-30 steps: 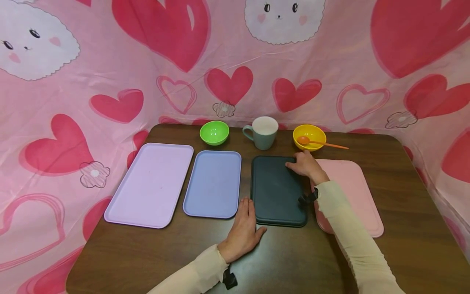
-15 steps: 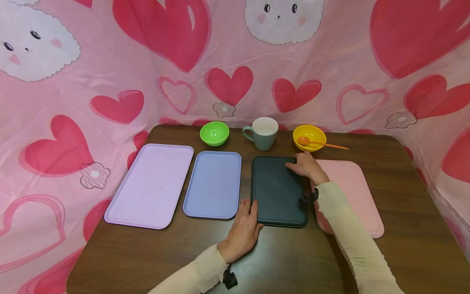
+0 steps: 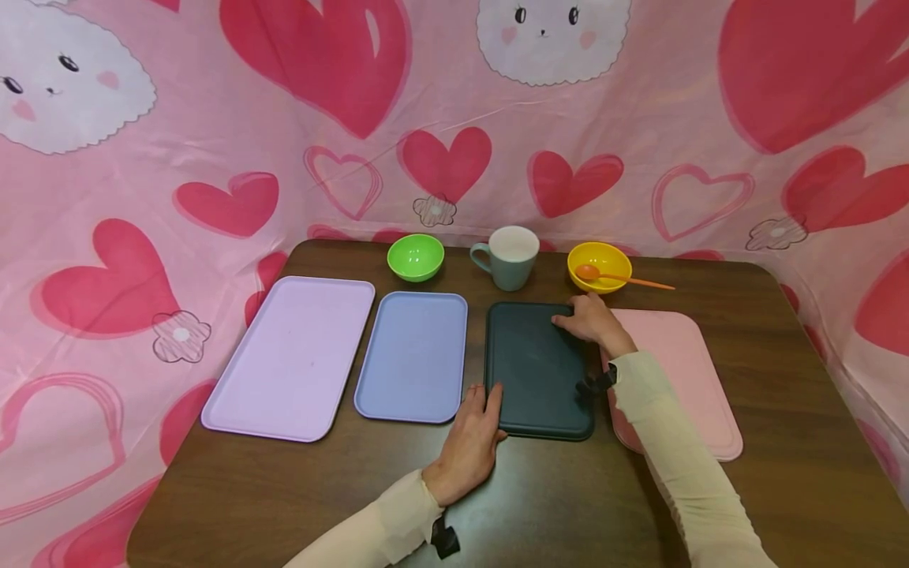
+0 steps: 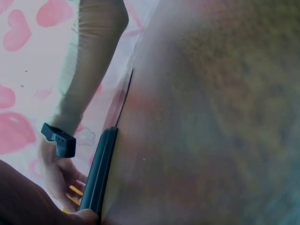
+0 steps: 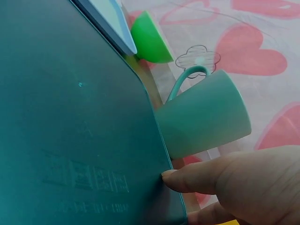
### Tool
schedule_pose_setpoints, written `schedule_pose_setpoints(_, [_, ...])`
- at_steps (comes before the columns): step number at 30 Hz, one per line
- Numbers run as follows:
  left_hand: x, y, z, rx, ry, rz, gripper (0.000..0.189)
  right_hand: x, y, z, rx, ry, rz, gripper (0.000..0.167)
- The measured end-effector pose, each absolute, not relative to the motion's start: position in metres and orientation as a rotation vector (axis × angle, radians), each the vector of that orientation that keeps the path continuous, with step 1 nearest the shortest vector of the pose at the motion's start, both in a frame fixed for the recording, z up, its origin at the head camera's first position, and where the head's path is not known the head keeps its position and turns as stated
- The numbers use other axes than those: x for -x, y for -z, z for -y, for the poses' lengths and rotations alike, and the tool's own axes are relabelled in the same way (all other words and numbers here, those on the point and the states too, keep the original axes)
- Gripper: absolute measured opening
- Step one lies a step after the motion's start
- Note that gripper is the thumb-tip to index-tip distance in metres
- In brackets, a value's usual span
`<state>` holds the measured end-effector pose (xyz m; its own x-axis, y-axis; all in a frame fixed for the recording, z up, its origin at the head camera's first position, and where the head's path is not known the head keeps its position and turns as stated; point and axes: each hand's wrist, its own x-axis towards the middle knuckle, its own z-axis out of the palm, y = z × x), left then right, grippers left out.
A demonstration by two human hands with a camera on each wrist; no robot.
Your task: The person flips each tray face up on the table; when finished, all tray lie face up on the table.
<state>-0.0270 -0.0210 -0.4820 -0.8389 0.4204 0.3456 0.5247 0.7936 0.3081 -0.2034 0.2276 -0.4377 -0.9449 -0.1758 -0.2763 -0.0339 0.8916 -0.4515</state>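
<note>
A dark green tray [image 3: 536, 371] lies on the table with its flat, raised face up; faint moulded marks show on it in the right wrist view. My left hand [image 3: 465, 446] holds its near left corner, fingers along the left side and thumb at the front edge. In the left wrist view the thumb [image 4: 86, 216] meets the tray's side. At the far right corner, my right hand [image 3: 595, 322] grips the rim. Its thumb [image 5: 197, 177] presses the edge, and the other fingers are mostly hidden beyond it.
Left of it lie a blue tray [image 3: 413, 355] and a lavender tray [image 3: 291, 359]; a pink tray [image 3: 675, 371] is partly under my right forearm. Behind stand a green bowl [image 3: 415, 258], a mug [image 3: 511, 256] and a yellow bowl [image 3: 599, 256] with an orange spoon [image 3: 639, 281] across it.
My left thumb has drawn in from the table to the dark green tray's front edge, and the forefinger has moved onto its left rim. The right hand stays in place.
</note>
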Motion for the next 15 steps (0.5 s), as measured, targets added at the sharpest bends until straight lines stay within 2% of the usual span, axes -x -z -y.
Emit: schedule_pose_setpoints(15, [0.0266,0.4773,0.0148,0.577,0.777,2.955,0.083,0.2022,0.438,-0.2265,0.041,0.659,-2.694,0.067])
